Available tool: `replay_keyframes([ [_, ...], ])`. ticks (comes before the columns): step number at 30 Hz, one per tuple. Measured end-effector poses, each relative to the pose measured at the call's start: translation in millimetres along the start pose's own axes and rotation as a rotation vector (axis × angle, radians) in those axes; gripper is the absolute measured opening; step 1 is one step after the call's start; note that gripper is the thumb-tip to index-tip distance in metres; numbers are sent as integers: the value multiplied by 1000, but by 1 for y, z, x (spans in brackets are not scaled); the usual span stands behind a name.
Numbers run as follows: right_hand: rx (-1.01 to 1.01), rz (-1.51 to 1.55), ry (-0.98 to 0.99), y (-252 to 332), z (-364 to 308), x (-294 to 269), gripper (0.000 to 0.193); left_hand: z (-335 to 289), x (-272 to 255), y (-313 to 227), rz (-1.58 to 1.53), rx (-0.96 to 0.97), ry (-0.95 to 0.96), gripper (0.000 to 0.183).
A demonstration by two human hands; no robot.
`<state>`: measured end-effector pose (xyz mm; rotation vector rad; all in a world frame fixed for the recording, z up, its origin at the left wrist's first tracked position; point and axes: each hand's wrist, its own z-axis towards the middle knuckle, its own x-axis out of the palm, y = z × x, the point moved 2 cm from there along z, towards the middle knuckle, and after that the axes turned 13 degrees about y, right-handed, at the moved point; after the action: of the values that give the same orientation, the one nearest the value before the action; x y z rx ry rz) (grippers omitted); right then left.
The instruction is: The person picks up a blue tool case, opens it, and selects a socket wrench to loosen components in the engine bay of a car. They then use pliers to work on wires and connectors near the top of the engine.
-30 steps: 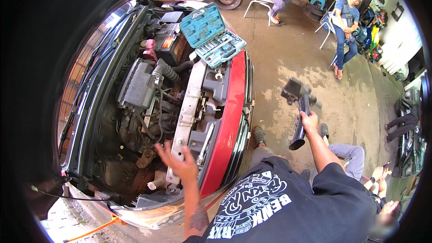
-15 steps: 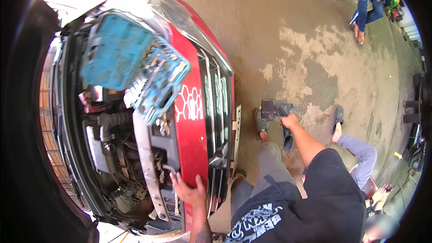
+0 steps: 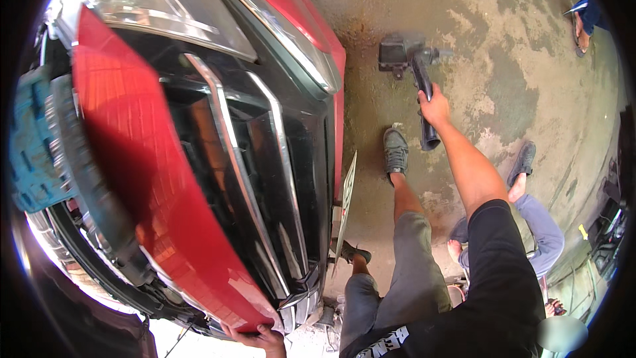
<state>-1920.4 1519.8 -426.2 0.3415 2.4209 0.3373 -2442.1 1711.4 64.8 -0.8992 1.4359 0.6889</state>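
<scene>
Right of the grille [image 3: 260, 139], the right hand's grip [image 3: 435, 107] is closed around the black duct [image 3: 429, 136], its long axis running roughly along the grille, boxy end [image 3: 393, 56] beyond the knuckles.

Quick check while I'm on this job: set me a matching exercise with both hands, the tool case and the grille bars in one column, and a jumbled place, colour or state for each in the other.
Column one
1. Right hand
2. Tool case
3. Left hand
4. Grille bars

Column two
A. At the lower end of the red panel
B. Shiny silver
C. Closed around a black duct piece
D. Blue, at the picture's far left

Right pairs: 1-C, 2-D, 3-A, 4-B
</scene>
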Motion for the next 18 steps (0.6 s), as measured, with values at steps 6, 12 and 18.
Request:
replay_keyframes([
  [6,50,-59,-32,-53,2,46,53,-13,-3,23,124,14,10,78],
  [12,230,-272,-151,-54,-33,13,61,0,1,6,12,39,-53,79],
  [18,137,-52,138,-67,-101,2,60,20,-10,-22,53,54,-50,76],
])
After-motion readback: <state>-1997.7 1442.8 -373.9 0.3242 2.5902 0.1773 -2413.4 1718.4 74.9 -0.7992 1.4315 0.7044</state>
